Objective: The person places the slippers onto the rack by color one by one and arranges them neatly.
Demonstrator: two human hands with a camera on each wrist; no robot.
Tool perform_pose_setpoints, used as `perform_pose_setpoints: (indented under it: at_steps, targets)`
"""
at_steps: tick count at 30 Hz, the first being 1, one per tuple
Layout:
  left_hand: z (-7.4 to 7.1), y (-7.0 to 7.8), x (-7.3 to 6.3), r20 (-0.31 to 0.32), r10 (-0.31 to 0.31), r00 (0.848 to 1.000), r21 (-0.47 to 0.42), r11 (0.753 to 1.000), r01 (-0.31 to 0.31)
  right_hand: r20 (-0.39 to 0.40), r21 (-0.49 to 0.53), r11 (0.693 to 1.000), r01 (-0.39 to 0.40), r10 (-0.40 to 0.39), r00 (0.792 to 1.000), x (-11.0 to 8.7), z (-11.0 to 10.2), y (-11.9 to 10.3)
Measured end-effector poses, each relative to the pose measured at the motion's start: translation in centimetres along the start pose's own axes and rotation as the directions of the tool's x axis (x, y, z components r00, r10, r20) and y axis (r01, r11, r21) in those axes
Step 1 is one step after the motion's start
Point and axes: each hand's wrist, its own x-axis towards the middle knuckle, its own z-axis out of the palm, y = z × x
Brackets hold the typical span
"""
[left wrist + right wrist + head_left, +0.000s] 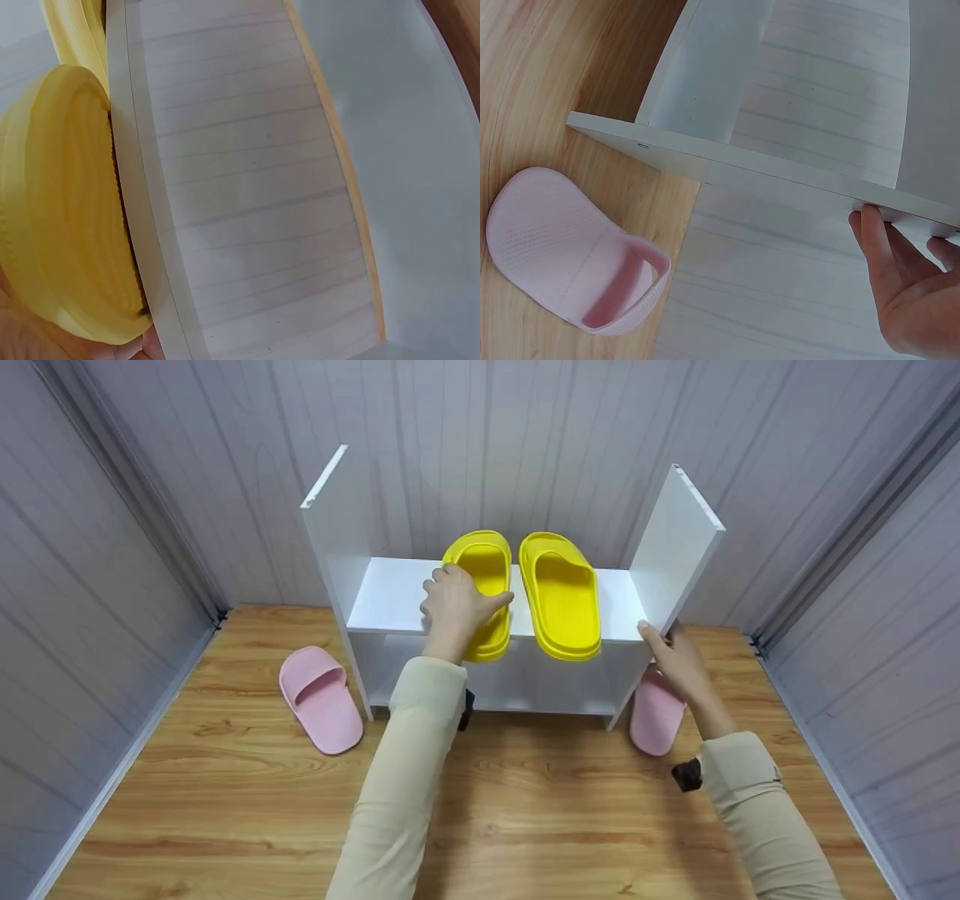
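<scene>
My left hand (457, 604) grips the left yellow slipper (491, 641), its thumb lying across the opening and its fingers along the outer side. That slipper lies on the upper board (397, 592) of a white shoe rack, toe to the wall, heel jutting past the front edge. In the left wrist view the slipper's heel (67, 202) is beside the board's edge (131, 172). To its right lies the matching yellow slipper (566, 600), untouched. My right hand (679, 664) holds the rack's right side panel (679, 540); the right wrist view shows fingers (877, 247) against its outer face.
One pink slipper (322, 701) is on the wooden floor (525, 817) left of the rack. Another pink slipper (656, 720) lies at the right, partly behind my right hand. The rack's left panel (330, 532) rises above the board. Panelled walls (450, 435) enclose the corner.
</scene>
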Motion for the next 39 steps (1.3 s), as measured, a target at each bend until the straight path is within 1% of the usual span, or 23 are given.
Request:
perform_pose_setpoints:
  at_steps: [11, 18, 20, 22, 25, 27, 29, 31, 32, 34, 36, 38, 39]
  targets:
    - [0.0, 0.0, 0.1, -0.010, -0.001, 1.000, 0.001, 1.000, 0.001, 0.008, -0.009, 1.000, 0.002, -0.002, 1.000, 0.1, 0.0, 0.0]
    - [-0.4, -0.4, 0.2, -0.006, 0.012, 1.000, 0.030, 0.999, -0.012, -0.010, -0.030, 0.999, 0.014, -0.014, 1.000, 0.1, 0.0, -0.1]
    - [-0.6, -0.6, 0.2, -0.016, 0.029, 0.999, 0.048, 0.998, -0.028, -0.012, -0.032, 0.999, 0.015, -0.016, 1.000, 0.0, 0.0, -0.1]
    - [-1.0, -0.9, 0.2, -0.036, 0.058, 0.998, 0.062, 0.996, -0.056, -0.012, -0.028, 0.999, 0.017, -0.017, 1.000, 0.0, 0.0, 0.0]
    - [-1.8, -1.7, 0.0, -0.100, 0.123, 0.987, 0.047, 0.992, -0.119, -0.004, -0.006, 1.000, 0.016, -0.016, 1.000, 0.0, 0.0, -0.1]
    - [-2.4, -2.4, -0.3, -0.150, 0.170, 0.974, 0.008, 0.985, -0.171, 0.002, 0.006, 1.000, 0.016, -0.016, 1.000, -0.1, 0.1, -0.2]
    - [-2.8, -3.4, -0.6, -0.203, 0.213, 0.956, -0.038, 0.974, -0.225, 0.009, 0.013, 1.000, 0.014, -0.014, 1.000, -0.2, 0.1, -0.3]
    - [-3.2, -4.6, -1.0, -0.264, 0.248, 0.932, -0.076, 0.958, -0.276, 0.010, 0.008, 1.000, 0.013, -0.013, 1.000, -0.2, 0.1, -0.4]
    - [-3.3, -5.3, -1.3, -0.300, 0.261, 0.917, -0.093, 0.949, -0.301, 0.006, -0.001, 1.000, 0.014, -0.014, 1.000, -0.2, 0.1, -0.4]
    - [-3.2, -6.9, -1.7, -0.381, 0.285, 0.880, -0.116, 0.929, -0.352, -0.003, -0.016, 1.000, 0.016, -0.016, 1.000, -0.1, 0.0, -0.4]
    - [-2.9, -8.5, -2.3, -0.467, 0.300, 0.832, -0.137, 0.905, -0.403, -0.017, -0.035, 0.999, 0.024, -0.024, 1.000, -0.1, 0.0, -0.4]
    - [-2.3, -10.3, -2.8, -0.542, 0.299, 0.786, -0.159, 0.881, -0.445, -0.021, -0.043, 0.999, 0.029, -0.030, 0.999, 0.0, -0.1, -0.4]
    - [-1.9, -11.2, -3.1, -0.571, 0.292, 0.767, -0.170, 0.872, -0.458, -0.022, -0.047, 0.998, 0.030, -0.031, 0.999, -0.1, -0.2, -0.4]
